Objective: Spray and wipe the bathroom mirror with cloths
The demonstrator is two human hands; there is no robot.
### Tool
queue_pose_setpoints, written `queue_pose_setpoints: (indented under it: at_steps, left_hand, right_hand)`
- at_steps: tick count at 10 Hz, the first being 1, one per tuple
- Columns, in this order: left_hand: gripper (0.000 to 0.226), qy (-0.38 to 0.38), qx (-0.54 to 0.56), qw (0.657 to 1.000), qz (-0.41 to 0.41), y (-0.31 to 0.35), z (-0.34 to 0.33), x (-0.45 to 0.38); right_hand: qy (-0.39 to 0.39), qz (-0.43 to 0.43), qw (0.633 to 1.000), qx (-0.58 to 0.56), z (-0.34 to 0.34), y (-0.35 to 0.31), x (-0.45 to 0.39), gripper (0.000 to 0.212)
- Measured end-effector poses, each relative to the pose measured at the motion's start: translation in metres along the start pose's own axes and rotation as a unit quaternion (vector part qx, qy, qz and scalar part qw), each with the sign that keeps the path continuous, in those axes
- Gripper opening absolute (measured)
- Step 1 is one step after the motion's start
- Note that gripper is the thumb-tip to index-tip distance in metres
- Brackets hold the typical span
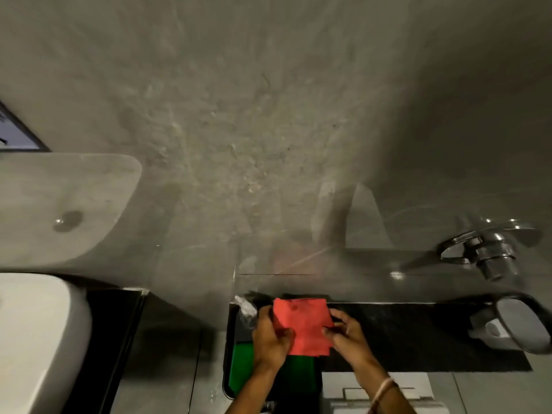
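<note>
Both hands hold a folded red cloth (303,327) low in the scene: left hand (271,339) pinching its left edge, right hand (348,336) its right. Beneath lies a green cloth (242,363); a spray bottle (246,309) stands just left. Streaked mirror (254,144) fills the far view.

- No words, labels, brand names, numbers or signs can be read on anything in this view; the surfaces are plain or blurred.

The cloth (301,327) is held over the tabletop (418,333). A spray bottle (246,309) stands just left of the cloth, a tap (484,249) well to its right. A basin (38,339) sits far left of it.
</note>
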State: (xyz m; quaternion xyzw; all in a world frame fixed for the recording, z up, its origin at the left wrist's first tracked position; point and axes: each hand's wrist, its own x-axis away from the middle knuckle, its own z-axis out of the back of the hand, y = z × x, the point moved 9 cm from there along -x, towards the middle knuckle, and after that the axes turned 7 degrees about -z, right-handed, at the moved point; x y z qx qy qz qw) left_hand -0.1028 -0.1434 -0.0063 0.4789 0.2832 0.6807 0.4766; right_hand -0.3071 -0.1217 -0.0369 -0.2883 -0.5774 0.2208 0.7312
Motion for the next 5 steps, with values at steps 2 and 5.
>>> queue_pose_setpoints:
  at_steps: [2,5]
  left_hand:
    - [0.072,-0.037,0.0,0.999,0.037,-0.052,-0.035,-0.038]
    - [0.066,-0.078,-0.159,0.976,-0.128,-0.01,-0.031,-0.013]
  right_hand:
    - [-0.03,-0.027,0.996,0.074,-0.027,0.039,-0.053,0.071]
    - [0.05,0.173,0.893,0.412,-0.031,-0.021,-0.008,0.063]
